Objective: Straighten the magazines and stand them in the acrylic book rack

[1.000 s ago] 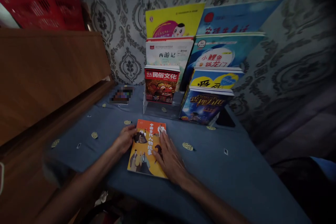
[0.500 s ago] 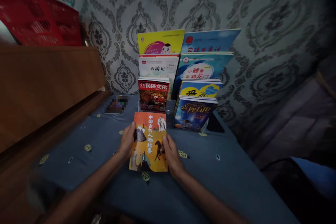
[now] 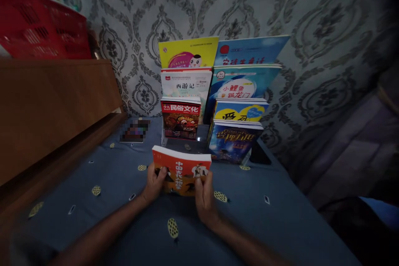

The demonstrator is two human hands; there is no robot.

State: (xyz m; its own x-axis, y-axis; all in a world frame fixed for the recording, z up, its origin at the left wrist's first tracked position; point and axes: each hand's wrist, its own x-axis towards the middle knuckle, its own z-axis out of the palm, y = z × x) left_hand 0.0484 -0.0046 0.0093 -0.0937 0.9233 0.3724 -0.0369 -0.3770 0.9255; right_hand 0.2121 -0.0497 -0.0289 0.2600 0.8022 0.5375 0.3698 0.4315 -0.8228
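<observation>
Both hands hold an orange book [image 3: 182, 168] with Chinese title and drawn figures, lifted off the blue cloth and tilted so its white top edge faces me. My left hand [image 3: 155, 183] grips its left side, my right hand [image 3: 203, 197] its right side. Just beyond it stands a clear tiered book stand [image 3: 187, 143] whose front left slot is bare. A red book [image 3: 181, 117] sits in the slot behind, a dark blue book [image 3: 232, 140] at the front right.
Several more books rise in tiers against the patterned wall [image 3: 280, 4]. The stand sits on a table under a blue cloth [image 3: 118, 174] with yellow dots. A wooden cabinet [image 3: 52, 104] with a red basket [image 3: 40, 27] flanks the left.
The orange book lay flat on the cloth under my hands; both hands have lifted it, stood it up and tipped its top toward me in front of the stand.
</observation>
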